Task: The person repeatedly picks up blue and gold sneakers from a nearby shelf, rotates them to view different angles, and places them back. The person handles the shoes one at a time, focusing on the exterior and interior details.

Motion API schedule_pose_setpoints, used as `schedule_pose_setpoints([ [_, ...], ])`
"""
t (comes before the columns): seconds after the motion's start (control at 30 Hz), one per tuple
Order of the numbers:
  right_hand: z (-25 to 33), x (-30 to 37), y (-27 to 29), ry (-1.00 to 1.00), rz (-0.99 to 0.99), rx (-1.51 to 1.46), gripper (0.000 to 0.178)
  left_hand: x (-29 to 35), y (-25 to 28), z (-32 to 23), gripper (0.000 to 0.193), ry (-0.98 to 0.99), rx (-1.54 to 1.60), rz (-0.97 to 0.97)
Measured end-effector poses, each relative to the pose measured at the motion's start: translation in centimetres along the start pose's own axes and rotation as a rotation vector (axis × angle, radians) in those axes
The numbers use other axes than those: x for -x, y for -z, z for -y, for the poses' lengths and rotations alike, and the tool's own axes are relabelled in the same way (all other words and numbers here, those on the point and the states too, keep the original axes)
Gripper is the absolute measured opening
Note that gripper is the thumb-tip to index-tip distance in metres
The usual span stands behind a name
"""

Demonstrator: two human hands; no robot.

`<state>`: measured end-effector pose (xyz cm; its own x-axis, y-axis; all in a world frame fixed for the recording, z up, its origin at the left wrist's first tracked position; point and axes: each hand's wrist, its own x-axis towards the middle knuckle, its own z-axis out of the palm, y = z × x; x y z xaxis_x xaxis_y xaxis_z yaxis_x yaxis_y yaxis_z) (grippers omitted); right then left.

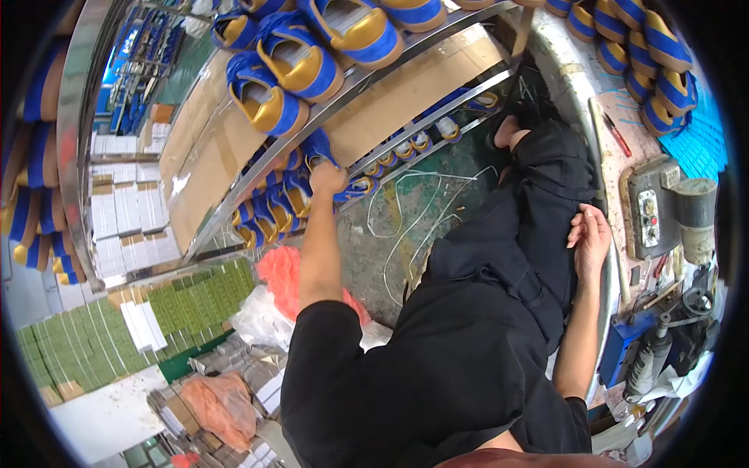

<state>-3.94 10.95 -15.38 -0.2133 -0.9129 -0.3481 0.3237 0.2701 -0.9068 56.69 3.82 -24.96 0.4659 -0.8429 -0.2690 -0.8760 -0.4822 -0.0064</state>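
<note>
Shoes (35, 160) in blue and gold crowd the far-left edge, packed close; a knock there could tip some over. Right of them stand white boxes (117, 210) in tall stacks, which a swung elbow might unsettle. A pink bag (282, 271) lies loose near the lower row (269, 222) on the middle rack; its thin film could snag an arm or a shoe. Above, the upper row (304, 66) sits right at the rack's rail, some toes jutting over it, so lifting a forearm too early could push one off.

Beneath that row, the left hand (329, 178) reaches in and touches a shoe (316, 143) on the lower level. Its fingers are mostly hidden, so I cannot tell how far they are closed or whether the hold is firm. With neighbours packed so near, a weak pinch could let it slip, or a hard pull could drag others along.

White straps (399, 204) loop across the floor and could catch a foot. The right hand (591, 234) rests by the trouser leg beside the bench (624, 117), fingers loosely curled, nothing seen in it. Beyond, red-handled pliers (618, 139) lie where a careless sleeve might sweep them off.
</note>
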Motion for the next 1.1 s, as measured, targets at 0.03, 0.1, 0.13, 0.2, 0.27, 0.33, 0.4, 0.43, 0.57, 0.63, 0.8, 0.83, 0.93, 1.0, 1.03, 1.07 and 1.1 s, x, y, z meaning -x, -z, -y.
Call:
schedule_pose_setpoints([
  [0.03, 0.0, 0.5, -0.2, 0.011, -0.021, -0.001, 0.022, 0.5, 0.8, -1.7, 0.043, -0.078, 0.066, -0.032],
  [0.1, -0.2, 0.8, -0.5, 0.038, -0.045, -0.015, 0.022, 3.5, 2.1, -4.0, 0.029, -0.12, 0.56, 0.031],
  [0.13, -0.4, 1.0, -0.5, 0.054, -0.055, -0.019, 0.022, 5.1, 2.4, -5.2, 0.023, -0.144, 0.832, 0.118],
  [0.2, 0.1, 1.2, -0.5, 0.039, -0.049, 0.03, 0.023, 10.2, 3.9, -9.6, 0.014, -0.355, 1.251, 0.301],
  [0.27, 1.7, 1.4, -0.9, -0.02, 0.027, 0.076, 0.027, 15.0, 7.0, -14.0, 0.019, -0.658, 1.266, 0.409],
  [0.33, 3.4, 1.5, -0.8, -0.066, 0.148, 0.072, 0.045, 18.3, 9.9, -17.6, 0.022, -0.956, 1.081, 0.45],
  [0.4, 4.6, 1.6, -0.9, 0.004, 0.267, -0.016, 0.074, 20.5, 12.7, -21.4, 0.024, -1.232, 0.927, 0.467],
  [0.43, 5.1, 1.8, -1.0, 0.07, 0.307, -0.077, 0.09, 21.4, 13.7, -23.1, 0.025, -1.355, 0.857, 0.483],
  [0.57, 7.8, 2.9, 1.1, 0.146, 0.282, -0.141, 0.117, 23.3, 16.6, -27.5, 0.03, -1.662, 0.579, 0.438],
  [0.63, 9.1, 4.3, 2.3, 0.212, 0.118, -0.208, 0.108, 23.5, 17.3, -29.5, 0.038, -1.668, 0.62, 0.334],
  [0.8, 11.1, 7.5, 6.4, 0.251, -0.24, -0.368, 0.073, 25.2, 15.0, -33.8, 0.094, -1.187, 1.445, 0.698],
  [0.83, 11.8, 8.0, 6.9, 0.266, -0.263, -0.376, 0.071, 26.1, 15.1, -34.4, 0.099, -1.076, 1.525, 0.808],
  [0.93, 13.8, 9.0, 8.6, 0.373, -0.301, -0.365, 0.066, 27.7, 15.6, -37.3, 0.102, -1.047, 1.615, 0.858],
  [1.0, 15.5, 9.9, 10.2, 0.387, -0.191, -0.432, 0.071, 28.0, 16.3, -38.9, 0.102, -1.069, 1.627, 0.868],
  [1.03, 16.1, 10.3, 10.6, 0.44, -0.133, -0.42, 0.073, 28.2, 16.5, -39.7, 0.1, -1.076, 1.652, 0.881],
  [1.07, 16.6, 10.4, 10.9, 0.465, -0.181, -0.374, 0.074, 28.4, 16.8, -40.6, 0.1, -1.096, 1.658, 0.882],
  [1.1, 16.7, 10.4, 11.1, 0.483, -0.228, -0.335, 0.074, 28.6, 17.1, -41.2, 0.099, -1.111, 1.658, 0.882],
])
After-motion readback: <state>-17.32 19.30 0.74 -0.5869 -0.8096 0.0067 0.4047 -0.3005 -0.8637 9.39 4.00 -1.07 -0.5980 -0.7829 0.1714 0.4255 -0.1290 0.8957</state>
